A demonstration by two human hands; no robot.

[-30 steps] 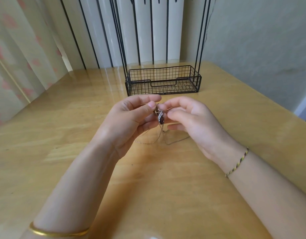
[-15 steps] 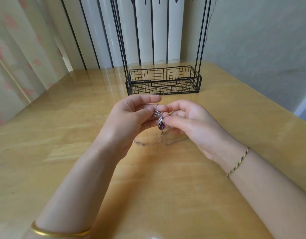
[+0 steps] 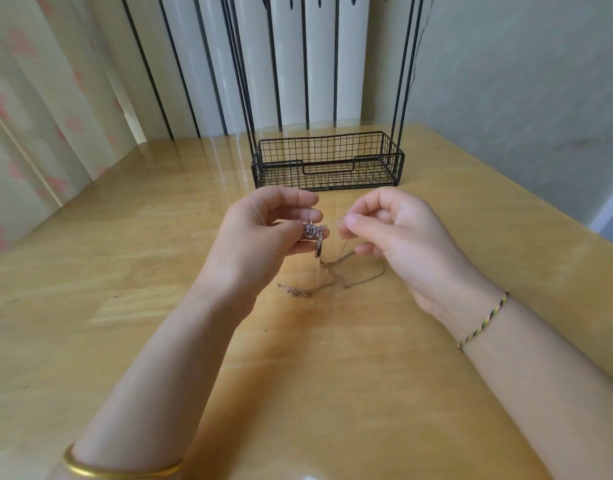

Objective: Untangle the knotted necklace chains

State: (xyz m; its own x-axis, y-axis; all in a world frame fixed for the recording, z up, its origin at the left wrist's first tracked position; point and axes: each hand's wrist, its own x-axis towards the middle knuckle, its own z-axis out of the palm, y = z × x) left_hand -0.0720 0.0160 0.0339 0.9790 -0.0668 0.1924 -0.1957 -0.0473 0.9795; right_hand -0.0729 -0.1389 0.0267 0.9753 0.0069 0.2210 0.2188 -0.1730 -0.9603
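Observation:
Thin necklace chains [image 3: 332, 282] hang in a tangle between my hands, their loose ends trailing on the wooden table [image 3: 159, 271]. My left hand [image 3: 260, 233] pinches the knot with a silver pendant [image 3: 312, 232] and a dark stone drop below it. My right hand [image 3: 398, 237] pinches one fine strand between thumb and forefinger, drawn taut from the knot. Both hands hover just above the table, a short gap apart.
A black wire basket [image 3: 327, 162] on a tall wire stand sits at the back of the table, just beyond my hands. A wall runs along the right, curtains hang at the left. A gold bangle circles my left wrist, a woven cord my right.
My hands have drawn apart. The right hand pulled one strand out to the right while the left kept the knot and pendant. More chain now lies on the table.

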